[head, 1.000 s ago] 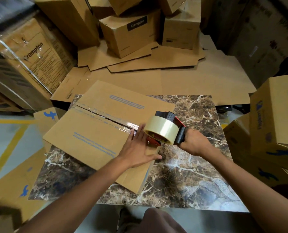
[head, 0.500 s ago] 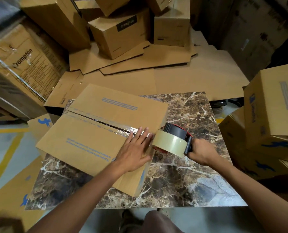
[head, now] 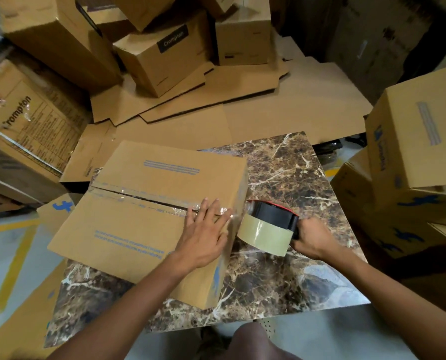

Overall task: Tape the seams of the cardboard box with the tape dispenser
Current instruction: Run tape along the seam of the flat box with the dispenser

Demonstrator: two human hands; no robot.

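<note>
Cardboard box [head: 144,224] seam: left hand [head: 203,235] presses flat on the tape; right hand [head: 310,237] grips the dispenser [head: 268,227]; pull down the side tautly, then cut.

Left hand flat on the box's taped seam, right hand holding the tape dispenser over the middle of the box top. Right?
No. The head view shows the tape dispenser past the right end of the cardboard box, above the marble table, not over its middle. The left hand and right hand are as stated.
</note>
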